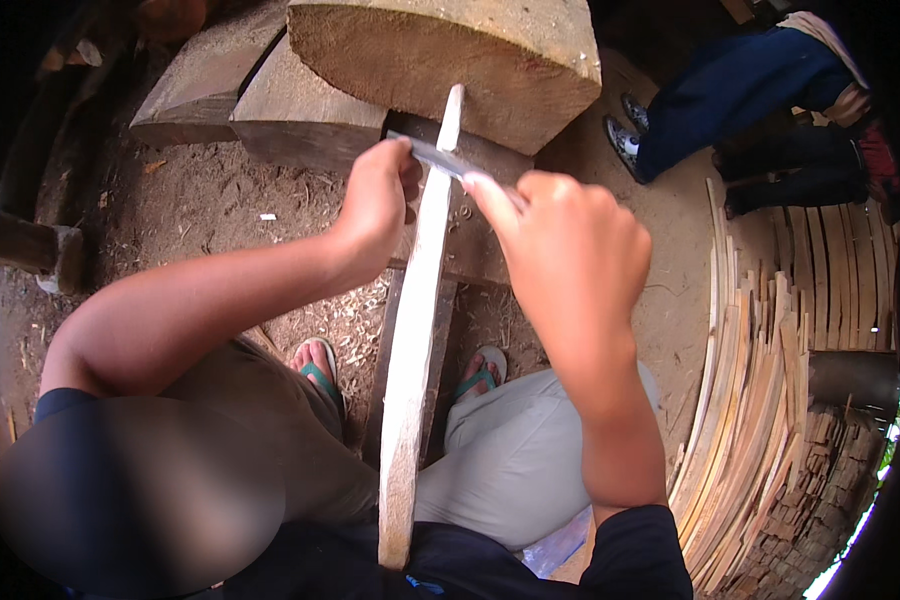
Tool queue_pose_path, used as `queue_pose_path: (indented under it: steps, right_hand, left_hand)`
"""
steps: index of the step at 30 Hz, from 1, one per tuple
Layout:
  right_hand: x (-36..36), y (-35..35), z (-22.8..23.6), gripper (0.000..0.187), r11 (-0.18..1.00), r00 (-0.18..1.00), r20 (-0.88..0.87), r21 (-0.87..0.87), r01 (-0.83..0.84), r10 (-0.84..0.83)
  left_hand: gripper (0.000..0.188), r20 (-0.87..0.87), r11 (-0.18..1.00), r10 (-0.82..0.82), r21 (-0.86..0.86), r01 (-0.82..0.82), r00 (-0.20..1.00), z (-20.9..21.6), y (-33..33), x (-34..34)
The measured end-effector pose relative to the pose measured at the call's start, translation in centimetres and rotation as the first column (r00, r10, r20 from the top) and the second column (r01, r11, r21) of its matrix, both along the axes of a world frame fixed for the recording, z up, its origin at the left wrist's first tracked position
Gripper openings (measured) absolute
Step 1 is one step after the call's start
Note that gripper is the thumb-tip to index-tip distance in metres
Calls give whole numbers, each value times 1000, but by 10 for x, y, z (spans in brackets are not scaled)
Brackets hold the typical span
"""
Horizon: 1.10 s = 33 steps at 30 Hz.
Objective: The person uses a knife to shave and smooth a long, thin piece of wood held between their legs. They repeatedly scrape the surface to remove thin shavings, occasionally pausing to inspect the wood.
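A long pale strip of wood (417,310) runs from against my body up to the large wood block ahead, its narrow tip at the block's cut face. Across its upper part lies a metal knife blade (438,158). My right hand (575,240) is closed round the knife's right end, thumb laid along it; the handle is hidden in the fist. At the blade's left end my left hand (375,205) is closed, fingers curled and thumb against the metal. Both forearms reach forward on either side of the strip.
Large cut wood blocks (450,65) stand ahead. A dark beam (385,350) runs under the strip between my sandalled feet. Shavings (355,325) litter the dirt. Long thin wood strips (735,390) are stacked at right. Another person's dark-trousered legs (730,90) are at far right.
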State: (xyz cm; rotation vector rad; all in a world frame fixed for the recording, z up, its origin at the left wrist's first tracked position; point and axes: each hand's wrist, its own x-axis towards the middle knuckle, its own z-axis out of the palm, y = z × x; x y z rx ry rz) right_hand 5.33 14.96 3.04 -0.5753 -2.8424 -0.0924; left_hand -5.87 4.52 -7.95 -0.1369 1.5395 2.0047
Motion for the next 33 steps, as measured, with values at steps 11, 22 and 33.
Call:
queue_pose_path:
  steps: [11, 22, 33]
  right_hand:
    - [-2, 8, 1, 57, 999, 1000, -9, -26, 23, -23]
    - [-8, 14, -3, 59, 999, 1000, -25, -39, 1, -2]
    - [-13, 10, 5, 61, 992, 998, 33, -112, 62, -59]
  left_hand:
    - [30, -106, 995, 68, 84, -59, 992, 10, 5, 2]
    - [29, -117, 998, -36, 42, 41, 992, -4, 6, -13]
    - [28, -215, 997, 69, 42, -61, 974, 5, 9, 4]
